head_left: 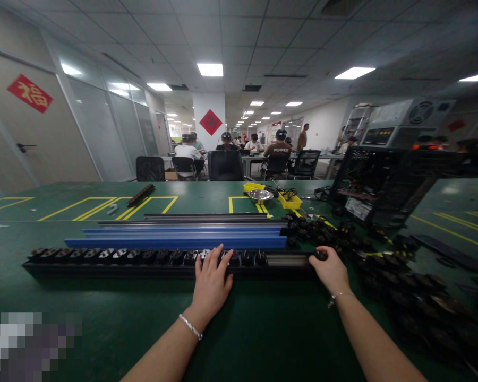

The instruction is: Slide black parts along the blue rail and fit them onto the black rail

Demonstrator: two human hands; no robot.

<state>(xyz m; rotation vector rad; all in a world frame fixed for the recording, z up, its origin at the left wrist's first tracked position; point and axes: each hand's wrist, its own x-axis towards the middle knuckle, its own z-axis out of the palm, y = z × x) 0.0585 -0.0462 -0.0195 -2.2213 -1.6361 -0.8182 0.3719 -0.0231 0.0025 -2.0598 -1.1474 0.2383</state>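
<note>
A long black rail (103,268) lies across the green table in front of me, with several small black socket modules (103,254) seated in a row along it. My left hand (211,281) rests on the rail's middle, fingers stretched flat over the modules. My right hand (330,270) sits at the rail's right end, fingers curled around a small black module (321,255). Behind the rail lie blue strips (175,242) and dark metal strips (199,217).
A heap of loose black modules (402,286) spreads at the right. An open computer case (378,185) stands at the back right. Yellow trays (290,200) and a metal bowl (260,195) sit beyond. Several people sit at far tables (231,154).
</note>
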